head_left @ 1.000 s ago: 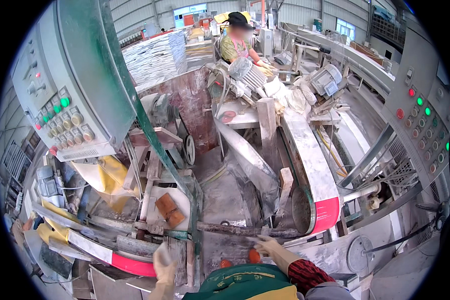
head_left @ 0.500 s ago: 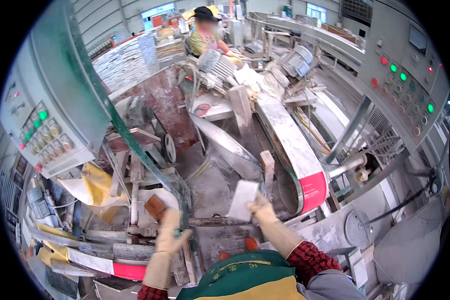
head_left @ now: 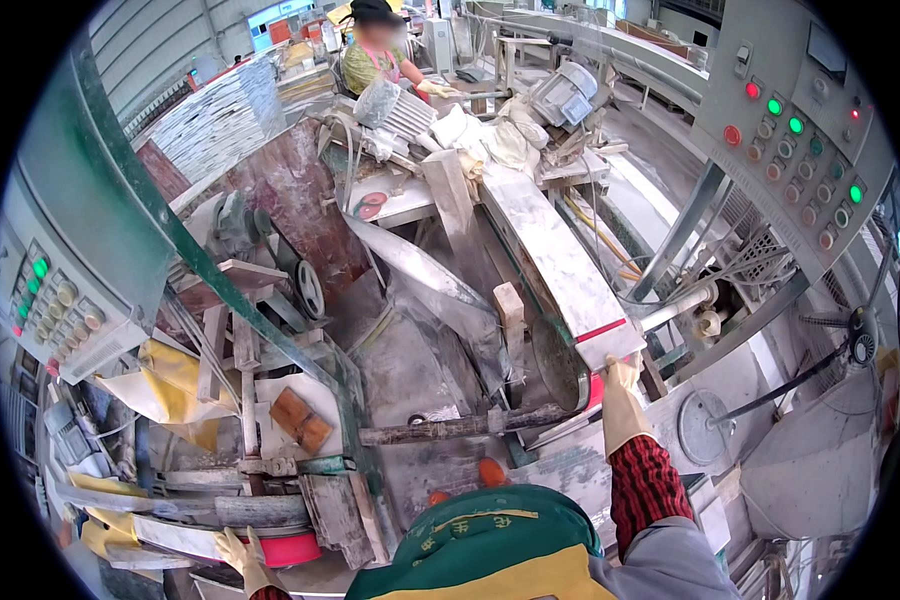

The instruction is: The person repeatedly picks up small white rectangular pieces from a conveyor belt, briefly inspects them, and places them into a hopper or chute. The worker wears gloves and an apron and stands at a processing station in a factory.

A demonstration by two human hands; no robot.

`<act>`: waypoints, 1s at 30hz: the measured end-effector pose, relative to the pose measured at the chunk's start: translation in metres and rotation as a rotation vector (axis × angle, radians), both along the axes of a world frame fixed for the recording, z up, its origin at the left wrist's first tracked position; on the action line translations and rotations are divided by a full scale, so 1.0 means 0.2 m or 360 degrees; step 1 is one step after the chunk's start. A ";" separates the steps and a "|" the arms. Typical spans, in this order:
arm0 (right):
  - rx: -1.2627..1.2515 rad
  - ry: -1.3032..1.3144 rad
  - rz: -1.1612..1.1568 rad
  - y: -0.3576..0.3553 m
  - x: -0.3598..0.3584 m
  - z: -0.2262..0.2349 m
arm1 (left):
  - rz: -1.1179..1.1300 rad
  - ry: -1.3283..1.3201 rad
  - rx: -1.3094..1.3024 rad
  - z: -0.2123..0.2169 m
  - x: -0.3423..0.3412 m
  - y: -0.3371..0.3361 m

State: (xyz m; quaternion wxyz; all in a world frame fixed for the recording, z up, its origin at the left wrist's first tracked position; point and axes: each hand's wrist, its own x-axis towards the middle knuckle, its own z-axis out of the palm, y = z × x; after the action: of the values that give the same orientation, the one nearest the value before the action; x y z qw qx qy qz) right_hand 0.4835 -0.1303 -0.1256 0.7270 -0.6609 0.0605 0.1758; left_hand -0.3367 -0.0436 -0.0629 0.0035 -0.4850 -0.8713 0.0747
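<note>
My right hand (head_left: 625, 395), in a pale cream glove, is at the near end of the long right belt (head_left: 555, 250). Its fingers are closed on the near edge of a white rectangular tile (head_left: 608, 346), which lies flat over the belt's red end (head_left: 596, 392). My left hand (head_left: 247, 562), gloved alike, reaches down to the lower-left belt (head_left: 175, 536), beside its red section (head_left: 292, 549). The left fingers are spread and touch the belt's surface; nothing shows in them. A reddish-brown block (head_left: 301, 421) rests on a pale board above that belt.
Control panels with lit buttons stand at left (head_left: 60, 310) and right (head_left: 795, 150). A dusty horizontal bar (head_left: 460, 425) crosses ahead of me. Motors (head_left: 565, 95), cloths and wooden posts crowd the far side. Another person (head_left: 375, 60) works beyond the machine, with a gloved hand extended.
My right hand has moved right and forward, bringing the white tile from the air onto the right belt's end. The left hand has dropped left to the lower belt. The view has shifted.
</note>
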 end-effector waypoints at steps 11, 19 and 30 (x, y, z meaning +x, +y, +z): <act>0.0076 0.0079 -0.0066 0.06 0.07 0.01 | -0.0089 -0.0021 0.0013 -0.09 0.01 0.02; -0.0794 0.0123 0.0304 0.08 0.03 0.19 | -0.0045 0.0061 -0.0033 -0.10 0.04 -0.02; -0.0400 0.0341 0.0282 0.06 0.05 0.09 | 0.0264 -0.0032 0.0385 0.11 0.17 0.04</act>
State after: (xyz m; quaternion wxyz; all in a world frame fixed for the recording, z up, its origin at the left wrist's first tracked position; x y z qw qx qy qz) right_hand 0.4944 -0.1174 -0.1082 0.6099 -0.7267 0.1007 0.2996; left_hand -0.3023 -0.0365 -0.0403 0.0470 -0.4081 -0.9110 -0.0358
